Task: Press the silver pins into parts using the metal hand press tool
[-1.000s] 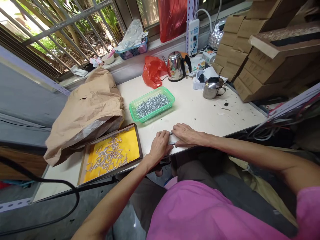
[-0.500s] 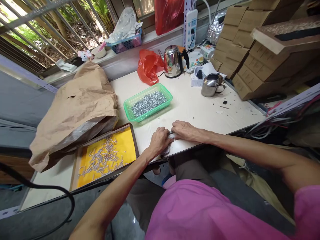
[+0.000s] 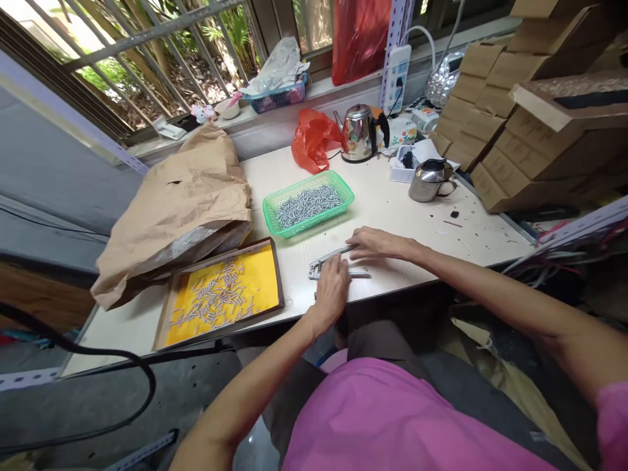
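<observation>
A metal plier-like hand tool [image 3: 324, 266] with a spring near its head and two spread handles lies at the table's near side. My left hand [image 3: 333, 286] is closed over its middle and covers part of it. The fingers of my right hand [image 3: 375, 243] are bent around the upper handle's end. Just beyond is a green plastic basket [image 3: 308, 230] of small metal pins [image 3: 309, 205]. Left of my left hand, a shallow tray [image 3: 280, 288] with a yellow lining [image 3: 267, 265] holds scattered metal pins [image 3: 216, 297].
A crumpled brown paper sack [image 3: 191, 190] lies at the left. Farther back stand a red plastic bag [image 3: 314, 140], a steel kettle [image 3: 357, 134] and a small steel pot [image 3: 430, 181]. Cardboard boxes [image 3: 530, 137] are stacked at the right. The table's front edge is close to my lap.
The tool's handles now show spread apart; before, my hands mostly covered it. My right hand has shifted off its middle to the upper handle. The view has turned slightly left.
</observation>
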Action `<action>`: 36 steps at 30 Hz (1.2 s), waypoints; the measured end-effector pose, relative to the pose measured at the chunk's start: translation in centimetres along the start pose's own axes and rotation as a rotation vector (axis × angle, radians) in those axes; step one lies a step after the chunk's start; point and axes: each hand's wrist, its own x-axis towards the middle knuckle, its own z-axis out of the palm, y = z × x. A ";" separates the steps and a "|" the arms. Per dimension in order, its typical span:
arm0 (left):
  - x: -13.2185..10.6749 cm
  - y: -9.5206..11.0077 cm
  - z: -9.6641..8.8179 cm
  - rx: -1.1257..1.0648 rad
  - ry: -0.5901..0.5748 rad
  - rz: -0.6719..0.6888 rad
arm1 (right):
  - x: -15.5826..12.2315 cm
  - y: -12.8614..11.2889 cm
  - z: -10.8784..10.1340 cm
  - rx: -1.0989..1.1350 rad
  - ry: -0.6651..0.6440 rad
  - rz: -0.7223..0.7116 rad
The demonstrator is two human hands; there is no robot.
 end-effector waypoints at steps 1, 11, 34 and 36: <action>-0.6 0.5 0.4 -0.018 0.009 0.020 | 0.3 0.2 -0.1 0.010 0.019 0.030; -1.9 2.2 1.2 -0.154 -0.002 0.007 | 4.4 -1.5 0.0 -0.135 0.140 0.072; -11.1 -14.5 -8.4 0.271 -0.133 -0.619 | 9.9 -8.5 -4.8 0.237 0.635 -0.163; -10.9 -14.6 -8.7 0.265 -0.151 -0.621 | 11.6 -7.4 -6.7 0.139 0.578 -0.067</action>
